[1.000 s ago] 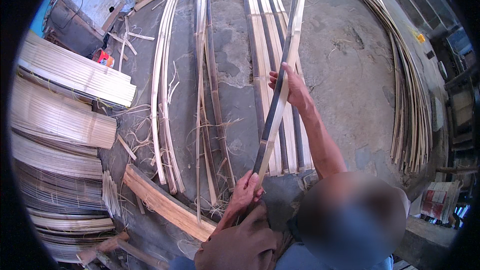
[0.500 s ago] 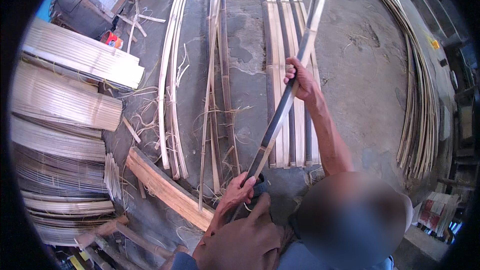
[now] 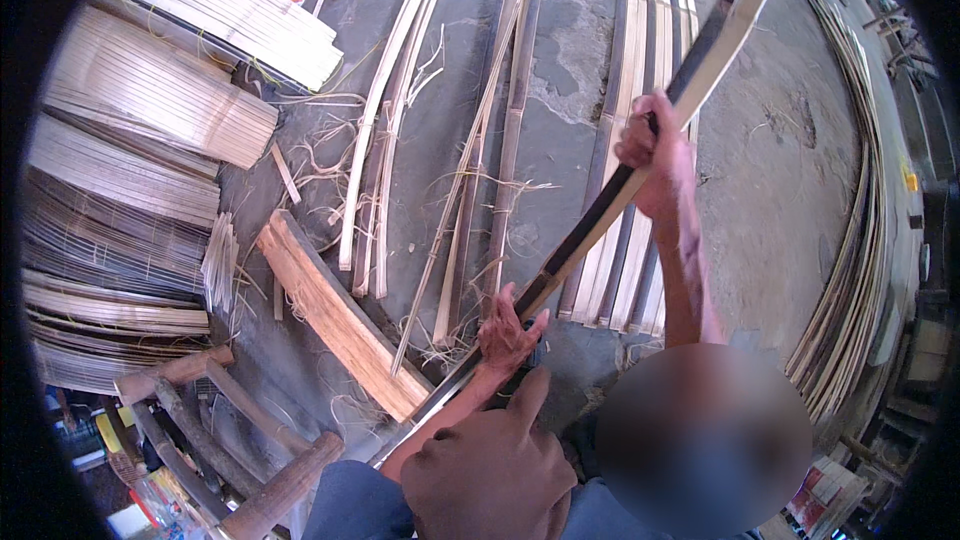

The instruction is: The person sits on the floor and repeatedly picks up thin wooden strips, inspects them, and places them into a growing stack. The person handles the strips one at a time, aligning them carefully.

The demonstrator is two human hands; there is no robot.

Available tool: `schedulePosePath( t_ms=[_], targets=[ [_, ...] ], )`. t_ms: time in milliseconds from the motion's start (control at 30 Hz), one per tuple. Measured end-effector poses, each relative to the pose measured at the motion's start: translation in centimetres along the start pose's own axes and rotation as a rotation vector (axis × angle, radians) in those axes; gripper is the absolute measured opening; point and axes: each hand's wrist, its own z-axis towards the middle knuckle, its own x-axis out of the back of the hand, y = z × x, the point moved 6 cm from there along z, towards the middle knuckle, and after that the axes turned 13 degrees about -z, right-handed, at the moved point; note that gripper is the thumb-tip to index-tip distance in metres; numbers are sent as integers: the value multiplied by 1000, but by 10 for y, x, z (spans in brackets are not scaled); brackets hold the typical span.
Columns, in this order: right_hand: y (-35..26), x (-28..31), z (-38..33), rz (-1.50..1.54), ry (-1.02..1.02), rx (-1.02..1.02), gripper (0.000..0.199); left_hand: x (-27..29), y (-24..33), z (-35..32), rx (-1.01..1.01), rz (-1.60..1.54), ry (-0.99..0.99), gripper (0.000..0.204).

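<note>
A long bamboo strip, dark on one face and pale on the other, runs slantwise from the upper right down past my lap. Around its upper part my right hand is closed, fingers wrapped over the dark face. Lower down, my left hand lies against the strip with thumb and fingers spread, not gripping it. Brown cloth covers my lap under the left forearm. A dark object partly shows behind the left hand; I cannot make out what it is. A blurred round patch hides part of my right arm.
Pale and dark bamboo strips lie side by side on the floor ahead, with more strips further left. Bundled slats are stacked at the left. Nearer are a split log and a wooden frame. Long thin strips curve along the right.
My left hand's fingers have loosened from the strip and spread. The strip's upper end has swung right, with my right hand still around it. The whole view has shifted.
</note>
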Motion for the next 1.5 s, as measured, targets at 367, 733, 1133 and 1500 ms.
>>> schedulePosePath(
  t_ms=[367, 733, 1133, 1500],
  targets=[
    [7, -209, -152, -868, -583, 733, 7, -18, -42, 0, 100, 111, -28, 44],
    [-20, -175, -11, -531, -378, 295, 36, 19, -1, 1, 274, -103, -80, 42],
    [129, 28, 42, -272, -126, -7, 30, 68, 0, -67, 135, -451, -437, 69],
    [233, -67, -117, -222, -421, -423, 55, 73, 49, 150, 556, -770, -362, 47]
  ],
)
